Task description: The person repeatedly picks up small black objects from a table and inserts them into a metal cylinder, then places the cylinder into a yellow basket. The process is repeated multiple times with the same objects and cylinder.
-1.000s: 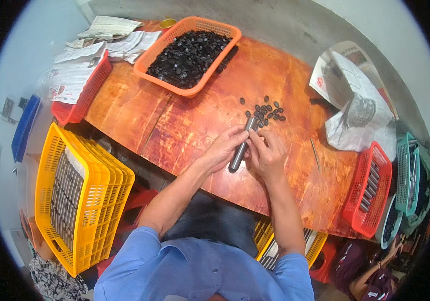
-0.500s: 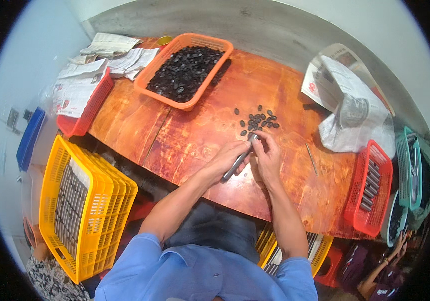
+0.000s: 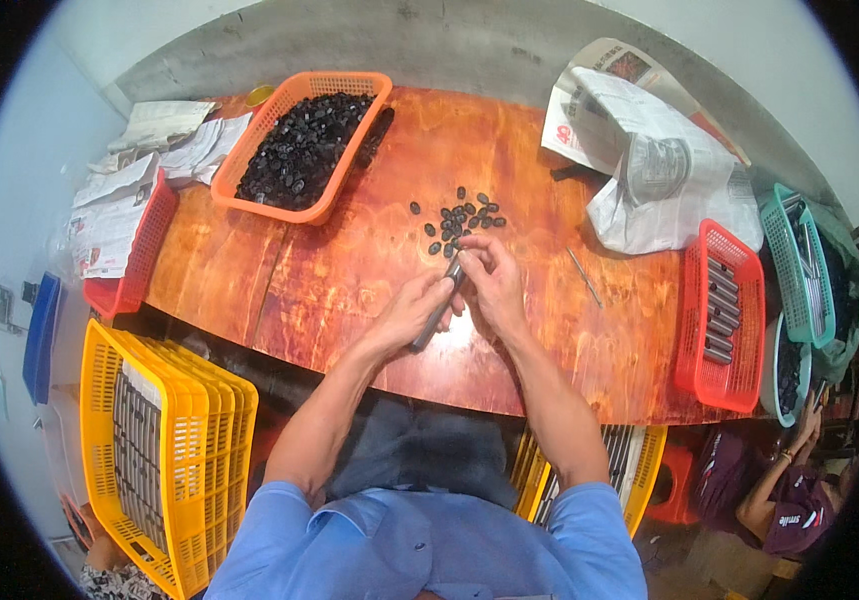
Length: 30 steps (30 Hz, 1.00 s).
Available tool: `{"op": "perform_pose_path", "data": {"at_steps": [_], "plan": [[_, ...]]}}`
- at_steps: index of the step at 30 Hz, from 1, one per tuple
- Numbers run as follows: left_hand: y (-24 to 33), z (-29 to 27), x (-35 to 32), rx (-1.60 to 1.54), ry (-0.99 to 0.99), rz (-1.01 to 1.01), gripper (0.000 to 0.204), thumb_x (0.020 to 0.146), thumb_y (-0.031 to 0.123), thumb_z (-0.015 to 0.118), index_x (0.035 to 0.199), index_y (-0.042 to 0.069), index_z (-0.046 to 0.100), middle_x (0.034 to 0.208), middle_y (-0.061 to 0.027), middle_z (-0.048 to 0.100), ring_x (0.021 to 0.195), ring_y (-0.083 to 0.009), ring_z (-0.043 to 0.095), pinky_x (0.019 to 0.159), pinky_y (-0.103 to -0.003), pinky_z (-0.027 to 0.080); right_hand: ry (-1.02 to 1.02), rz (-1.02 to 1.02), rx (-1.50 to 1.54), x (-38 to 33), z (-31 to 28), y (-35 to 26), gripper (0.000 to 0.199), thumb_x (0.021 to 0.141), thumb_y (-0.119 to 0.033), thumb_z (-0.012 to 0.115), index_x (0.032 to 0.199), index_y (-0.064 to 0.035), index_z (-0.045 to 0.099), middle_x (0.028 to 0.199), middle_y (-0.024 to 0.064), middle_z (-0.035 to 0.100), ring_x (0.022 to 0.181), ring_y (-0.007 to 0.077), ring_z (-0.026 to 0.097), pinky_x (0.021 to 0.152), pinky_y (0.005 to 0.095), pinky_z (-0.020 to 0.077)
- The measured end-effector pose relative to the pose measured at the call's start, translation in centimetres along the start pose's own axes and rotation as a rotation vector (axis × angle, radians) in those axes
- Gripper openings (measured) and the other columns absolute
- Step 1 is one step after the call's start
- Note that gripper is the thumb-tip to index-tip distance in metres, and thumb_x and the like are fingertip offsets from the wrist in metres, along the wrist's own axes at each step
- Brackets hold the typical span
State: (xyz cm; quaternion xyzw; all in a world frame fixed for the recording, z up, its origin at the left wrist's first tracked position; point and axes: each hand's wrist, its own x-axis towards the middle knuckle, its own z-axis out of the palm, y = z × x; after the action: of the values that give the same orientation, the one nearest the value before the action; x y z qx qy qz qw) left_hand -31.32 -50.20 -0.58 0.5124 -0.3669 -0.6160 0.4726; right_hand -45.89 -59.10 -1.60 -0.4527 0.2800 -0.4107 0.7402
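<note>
My left hand [image 3: 415,308] is closed around a dark grey tube [image 3: 433,322], which slants from near the table's front edge up toward a loose group of black oval caps [image 3: 465,216]. At the tube's far end, the thumb and index finger of my right hand [image 3: 494,285] are pinched together. Whether a cap sits between those fingers is hidden. Several caps lie flat on the wooden table [image 3: 349,290] just beyond my fingertips, a few of them apart from the group.
An orange basket [image 3: 321,205] of black caps stands far left, near newspapers [image 3: 164,140]. At right are a thin metal rod [image 3: 583,278], crumpled paper [image 3: 664,190], a red basket [image 3: 709,385] of tubes and a green basket [image 3: 784,225]. Yellow crates [image 3: 204,440] stand lower left; another person's hand [image 3: 804,430] shows far right.
The whole view has shifted, so the table and baskets sit further left. My left hand still grips the tube, and my right fingers remain at its far end with the index finger now straighter.
</note>
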Motion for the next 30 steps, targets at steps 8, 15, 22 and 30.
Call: {"op": "perform_pose_path", "data": {"at_steps": [8, 15, 22, 30], "plan": [[0.0, 0.6, -0.1, 0.541, 0.135, 0.404, 0.04, 0.103, 0.018, 0.058, 0.138, -0.002, 0.056, 0.109, -0.017, 0.065, 0.102, -0.0301, 0.064, 0.09, -0.042, 0.05, -0.046, -0.035, -0.196, -0.7, -0.6, -2.5, 0.029, 0.103, -0.023, 0.066, 0.124, -0.0033, 0.069, 0.1, -0.0003, 0.071, 0.083, 0.007, 0.062, 0.07, 0.0228, 0.0487], [-0.3, 2.0, 0.3, 1.288, 0.185, 0.622, 0.04, 0.094, 0.015, 0.07, 0.13, 0.0, 0.061, 0.105, -0.0197, 0.062, 0.096, -0.0379, 0.061, 0.085, -0.047, 0.05, -0.23, 0.058, -1.028, 0.4, -4.8, -6.0, 0.026, 0.096, -0.014, 0.067, 0.114, 0.0021, 0.075, 0.093, 0.0087, 0.074, 0.085, 0.0163, 0.066, 0.078, 0.0338, 0.0521], [-1.7, 2.4, 1.1, 1.339, 0.248, 0.799, 0.039, 0.092, 0.013, 0.069, 0.128, 0.0, 0.062, 0.103, -0.0138, 0.061, 0.096, -0.0306, 0.06, 0.085, -0.042, 0.05, -0.205, -0.027, -0.882, -1.0, -6.2, -5.0, 0.024, 0.093, -0.005, 0.065, 0.114, 0.0037, 0.074, 0.105, 0.0153, 0.075, 0.098, 0.0232, 0.07, 0.089, 0.036, 0.0539], [-1.7, 2.7, 0.3, 1.209, 0.263, 0.781, 0.04, 0.087, 0.013, 0.078, 0.124, 0.003, 0.066, 0.104, -0.0142, 0.065, 0.096, -0.0337, 0.064, 0.082, -0.044, 0.052, -0.134, -0.274, -0.928, -3.5, -6.4, -3.6, 0.018, 0.091, -0.003, 0.069, 0.108, 0.0024, 0.073, 0.109, 0.0163, 0.072, 0.104, 0.0316, 0.069, 0.093, 0.0386, 0.0531]]}}
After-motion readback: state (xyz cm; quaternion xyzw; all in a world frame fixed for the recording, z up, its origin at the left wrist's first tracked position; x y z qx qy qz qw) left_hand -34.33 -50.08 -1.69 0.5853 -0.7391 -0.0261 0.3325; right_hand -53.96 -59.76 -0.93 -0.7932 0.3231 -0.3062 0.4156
